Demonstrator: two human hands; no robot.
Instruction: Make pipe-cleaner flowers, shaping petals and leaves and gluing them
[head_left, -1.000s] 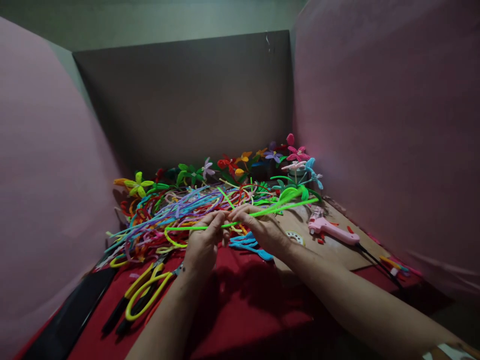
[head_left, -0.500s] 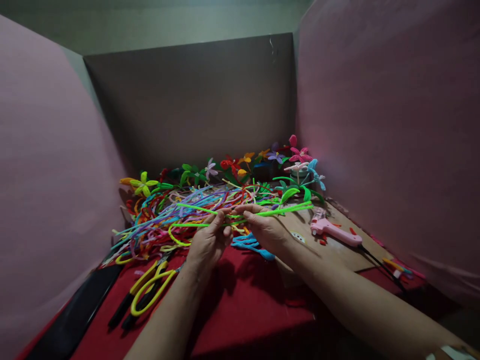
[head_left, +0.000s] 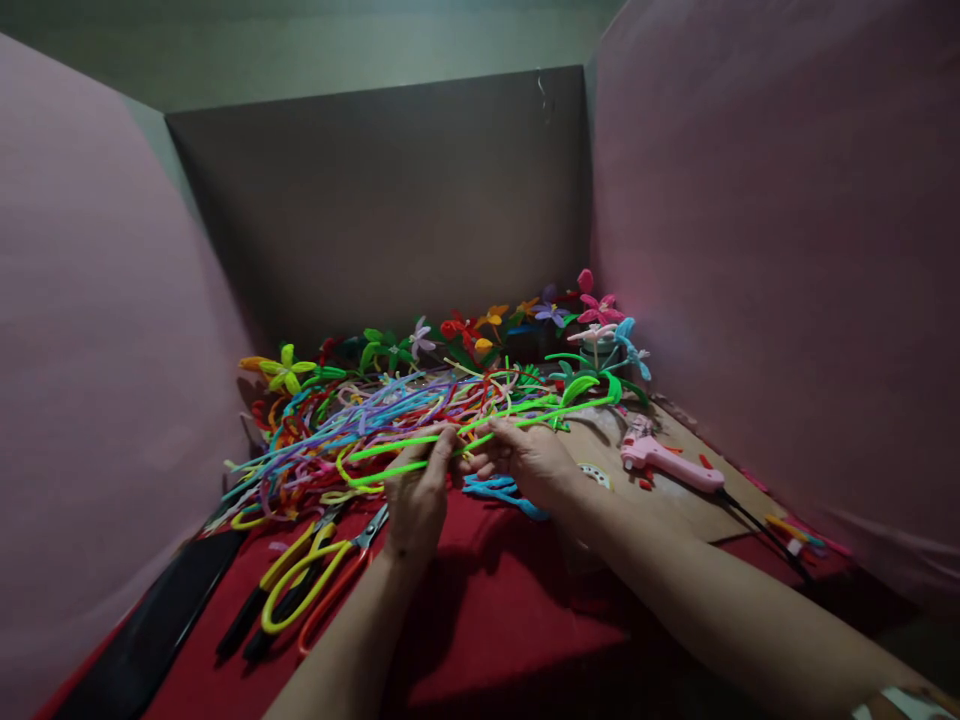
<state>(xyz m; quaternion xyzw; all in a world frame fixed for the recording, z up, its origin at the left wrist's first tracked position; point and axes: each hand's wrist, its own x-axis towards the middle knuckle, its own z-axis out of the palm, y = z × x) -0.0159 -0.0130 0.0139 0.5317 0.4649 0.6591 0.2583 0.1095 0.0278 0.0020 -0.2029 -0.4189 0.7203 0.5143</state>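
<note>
Two long bright green pipe cleaners run slantwise between my hands, side by side with a gap between them. My left hand pinches them near their left part, fingers closed. Close beside it, my right hand has thumb and fingers closed on the same green stems, whose far ends reach up to the right. Behind the hands lies a tangled pile of many-coloured pipe cleaners. Blue looped pipe cleaners rest just under the right hand.
Yellow-handled pliers and orange-handled scissors lie at front left, near a black object. A pink glue gun sits on a board at right. Pipe-cleaner flowers line the back, between pink side panels.
The green pipe cleaners have tilted, left ends lower, and now lie further apart. My left hand has turned and moved slightly down, showing its back; the scissors are more visible.
</note>
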